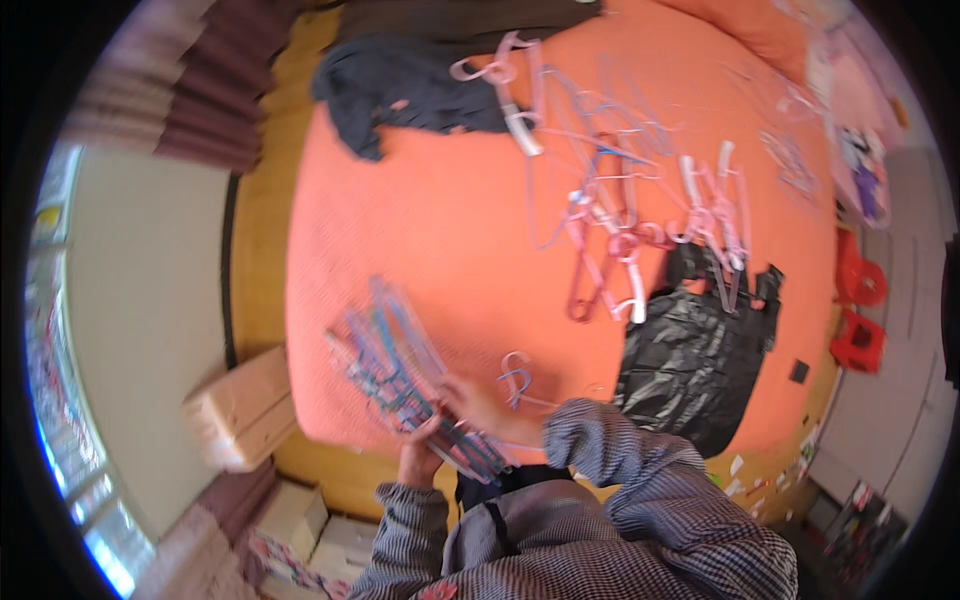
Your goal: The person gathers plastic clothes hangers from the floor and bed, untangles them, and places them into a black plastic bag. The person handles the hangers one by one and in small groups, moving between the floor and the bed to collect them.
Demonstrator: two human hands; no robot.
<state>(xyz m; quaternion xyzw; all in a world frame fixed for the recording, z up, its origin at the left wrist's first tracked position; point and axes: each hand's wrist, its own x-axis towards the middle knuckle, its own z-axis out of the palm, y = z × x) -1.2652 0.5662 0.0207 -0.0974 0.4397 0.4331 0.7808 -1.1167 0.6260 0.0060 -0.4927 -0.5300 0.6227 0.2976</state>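
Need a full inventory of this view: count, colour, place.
hanger bundle: 1 (many hangers), multicoloured, at both hands
loose hangers: many, mostly pink, bed's far half
nearby hanger: count unclear, blue and whitish, beyond right forearm
plastic bag: 1, black, bed's right side
dark cloths: 2, blue-grey and brown, far left
bed: 1, orange cover, centre
boxlike object: 1, tan, left
curtains: 2 parts, purplish, left
stool-like items: 2, red, right
left hand: 1, bare, gripping bundle
right hand: 1, bare, touching bundle
sleeves: 2, black-and-white, lower edge

Left fingers (427, 428) near right fingers (455, 388)
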